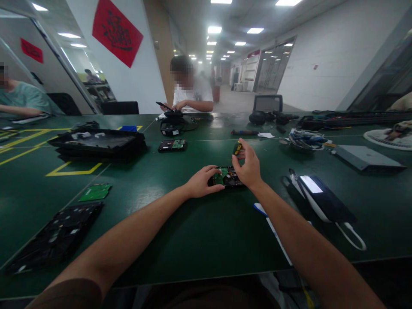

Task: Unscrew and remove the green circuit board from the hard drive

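While both forearms reach out over the dark green table (206,240), the left hand (202,182) lies with its fingers curled over the near-left edge of a small hard drive (228,177), which sits flat on the table at the centre of the view with its green circuit board facing up. At about one o'clock from the drive, the right hand (247,165) is closed around a screwdriver (237,148) with a black and yellow handle, held upright above the drive's far edge; whether its tip touches the drive cannot be told. At three o'clock from the drive lies a black pouch (325,204) with a white strap, well apart. At nine o'clock, far off, rests a loose green circuit board (95,192), and at eleven o'clock a second hard drive (172,145) lies beside a stack of black trays (99,143). At twelve o'clock, across the table, another person (192,92) in a white shirt sits with hands on a dark device.
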`<action>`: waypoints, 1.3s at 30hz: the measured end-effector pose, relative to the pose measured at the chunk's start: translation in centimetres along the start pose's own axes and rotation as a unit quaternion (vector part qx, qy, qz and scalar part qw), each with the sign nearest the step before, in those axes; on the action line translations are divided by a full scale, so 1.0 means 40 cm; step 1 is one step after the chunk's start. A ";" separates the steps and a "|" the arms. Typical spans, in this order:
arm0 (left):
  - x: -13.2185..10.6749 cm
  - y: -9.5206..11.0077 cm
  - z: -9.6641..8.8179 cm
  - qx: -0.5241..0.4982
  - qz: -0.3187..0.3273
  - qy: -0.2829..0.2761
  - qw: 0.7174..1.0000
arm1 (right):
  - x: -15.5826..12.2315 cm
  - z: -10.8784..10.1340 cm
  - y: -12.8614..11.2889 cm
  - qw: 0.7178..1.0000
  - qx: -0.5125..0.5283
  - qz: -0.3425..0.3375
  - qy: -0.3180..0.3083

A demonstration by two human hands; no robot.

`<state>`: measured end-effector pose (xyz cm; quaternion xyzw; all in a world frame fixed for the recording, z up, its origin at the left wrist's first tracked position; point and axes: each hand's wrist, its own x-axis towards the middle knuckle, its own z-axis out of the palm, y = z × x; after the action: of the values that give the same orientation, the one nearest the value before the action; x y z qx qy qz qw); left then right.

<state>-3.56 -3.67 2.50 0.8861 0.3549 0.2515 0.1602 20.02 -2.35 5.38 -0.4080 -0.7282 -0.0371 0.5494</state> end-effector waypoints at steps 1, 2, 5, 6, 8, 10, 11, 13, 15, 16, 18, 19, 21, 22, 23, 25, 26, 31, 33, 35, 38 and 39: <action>0.000 0.000 0.000 -0.001 0.000 0.000 1.000 | 0.000 0.000 0.000 1.000 0.000 0.005 0.001; 0.000 0.000 0.000 -0.003 -0.001 0.000 1.000 | 0.000 -0.001 -0.001 1.000 0.000 0.009 0.001; 0.000 -0.001 0.001 -0.005 0.001 0.001 1.000 | 0.002 -0.003 0.001 1.000 0.000 0.007 -0.001; 0.000 -0.001 0.001 -0.005 0.001 0.001 1.000 | 0.003 -0.003 0.002 1.000 -0.001 0.002 -0.001; -0.001 -0.001 0.000 -0.004 0.000 0.001 1.000 | 0.005 -0.004 0.004 1.000 -0.001 -0.005 -0.002; -0.001 0.001 -0.001 -0.005 -0.003 0.000 1.000 | 0.006 -0.006 0.004 1.000 -0.001 -0.003 -0.002; -0.001 0.002 -0.001 -0.006 -0.004 0.000 1.000 | 0.006 -0.007 0.003 1.000 -0.004 0.001 -0.001; -0.002 0.003 -0.003 -0.008 -0.004 -0.001 1.000 | 0.006 -0.009 0.000 1.000 -0.014 0.005 0.002; -0.002 0.004 -0.004 -0.007 -0.002 0.000 1.000 | 0.005 -0.008 -0.003 1.000 -0.019 0.001 0.003; -0.002 0.004 -0.004 -0.006 -0.002 0.000 1.000 | 0.005 -0.008 -0.004 1.000 -0.015 -0.002 0.000; -0.002 0.003 -0.003 -0.004 0.000 0.000 1.000 | 0.004 -0.006 -0.004 1.000 -0.004 -0.006 -0.005; -0.002 0.003 -0.002 -0.004 0.000 0.000 1.000 | 0.004 -0.005 -0.003 1.000 -0.002 -0.006 -0.006; -0.001 0.001 0.000 -0.004 0.002 0.001 1.000 | 0.003 -0.005 -0.002 1.000 -0.006 -0.002 -0.002; -0.001 0.000 0.001 -0.005 0.002 0.002 1.000 | 0.003 -0.005 -0.001 1.000 -0.009 0.001 -0.001; 0.000 -0.001 0.003 -0.005 0.002 0.003 1.000 | 0.002 -0.005 -0.001 1.000 -0.011 0.002 -0.001; 0.000 -0.002 0.004 -0.005 0.001 0.004 1.000 | 0.002 -0.006 -0.001 1.000 -0.006 0.000 -0.005; 0.000 -0.002 0.004 -0.005 0.001 0.005 1.000 | 0.002 -0.006 -0.001 1.000 -0.002 -0.003 -0.007; -0.001 -0.003 0.002 -0.003 0.003 0.005 1.000 | 0.003 -0.006 -0.004 1.000 -0.006 -0.003 -0.006; -0.001 -0.004 0.002 -0.001 0.003 0.005 1.000 | 0.003 -0.008 -0.007 1.000 -0.011 -0.001 -0.002; -0.001 -0.005 0.003 0.000 0.002 0.003 1.000 | 0.003 -0.009 -0.009 1.000 -0.009 -0.004 0.000; 0.000 -0.004 0.002 -0.002 0.001 0.002 1.000 | 0.002 -0.006 -0.007 1.000 0.002 -0.005 -0.006; 0.000 -0.004 0.002 -0.003 0.001 0.001 1.000 | 0.002 -0.005 -0.005 1.000 0.004 -0.002 -0.006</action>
<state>-3.60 -3.57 2.36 0.8857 0.3530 0.2539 0.1625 20.05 -2.56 5.59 -0.4050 -0.7324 -0.0326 0.5463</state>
